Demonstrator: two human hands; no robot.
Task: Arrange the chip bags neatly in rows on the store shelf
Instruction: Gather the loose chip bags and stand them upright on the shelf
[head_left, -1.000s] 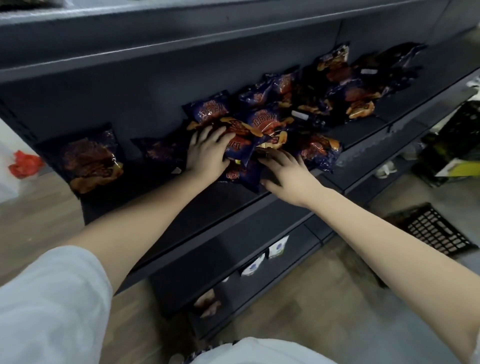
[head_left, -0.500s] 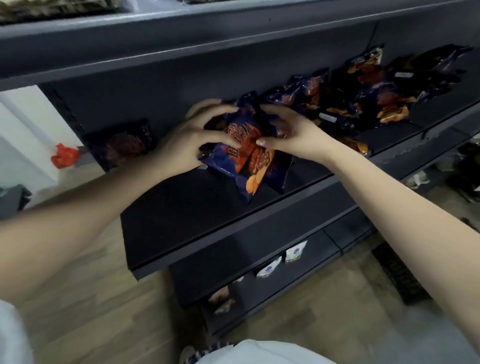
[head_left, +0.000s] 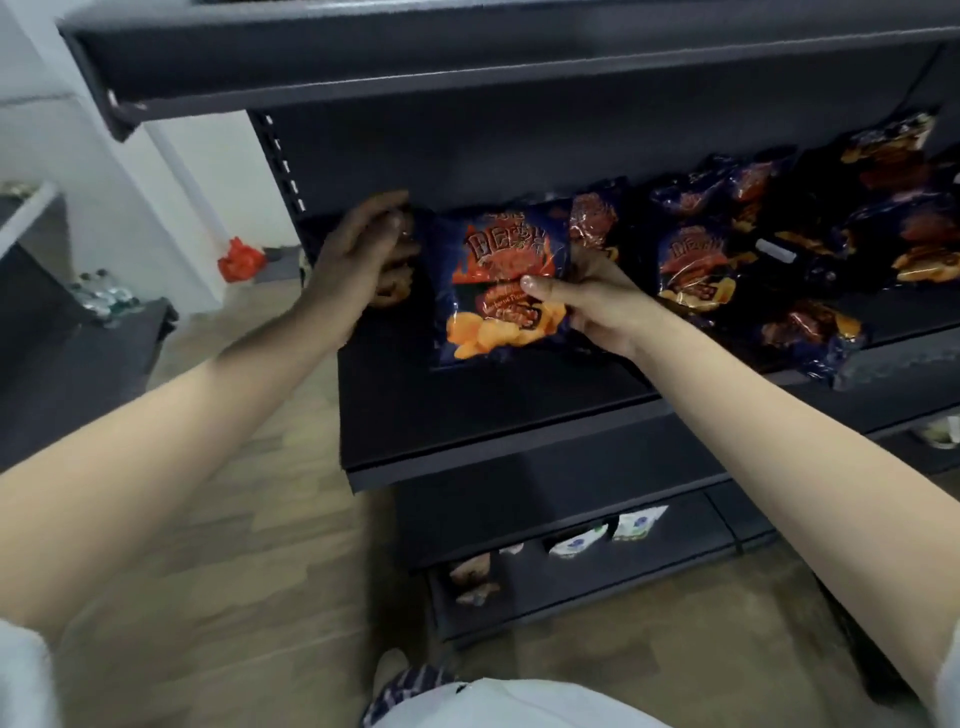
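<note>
The right hand (head_left: 597, 312) is gripping a blue chip bag (head_left: 493, 280) at the centre of the frame. Its thumb is pressing across the bag's front and its other fingers are curling behind the right edge. The bag is being held upright over the left part of the dark shelf (head_left: 467, 415), its bottom edge down by the board and its printed orange chips facing the camera. Just left of it, the left hand (head_left: 363, 260) is lying in shadow against a second bag (head_left: 396, 291), which is mostly hidden. Its fingers are bending over that bag's top, but whether they are clasping it cannot be told. To the right, a loose pile of bags (head_left: 727, 260) is sprawling along the shelf toward the upper right corner, with one bag (head_left: 810, 338) lying at the front edge. Lower in the frame, white packets (head_left: 631, 522) are sitting on a lower shelf (head_left: 571, 587), and a red bag (head_left: 240, 259) is lying on the floor (head_left: 260, 519) at the left.
</note>
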